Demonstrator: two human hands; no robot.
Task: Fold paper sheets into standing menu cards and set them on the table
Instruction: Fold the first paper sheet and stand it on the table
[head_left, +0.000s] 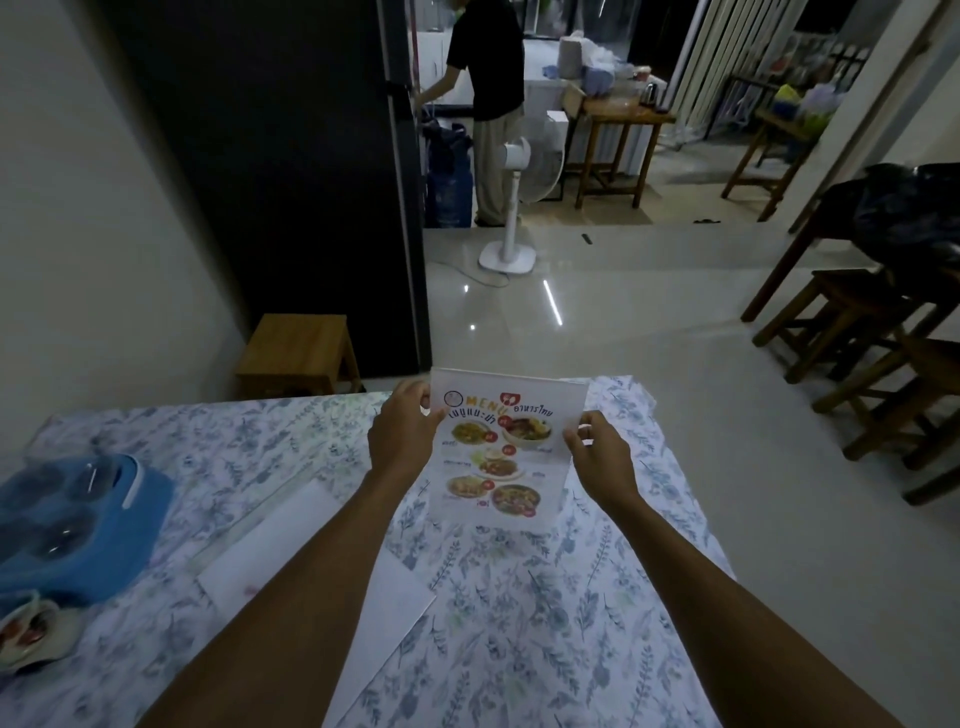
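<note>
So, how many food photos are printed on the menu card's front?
5: two side by side under the title, one in the middle, two along the bottom of the menu card. None seems hidden by either hand.

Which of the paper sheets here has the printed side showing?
The menu sheet held between both hands at the far table edge shows food photos; the sheets lying nearer, under the left forearm, look blank white.
</note>
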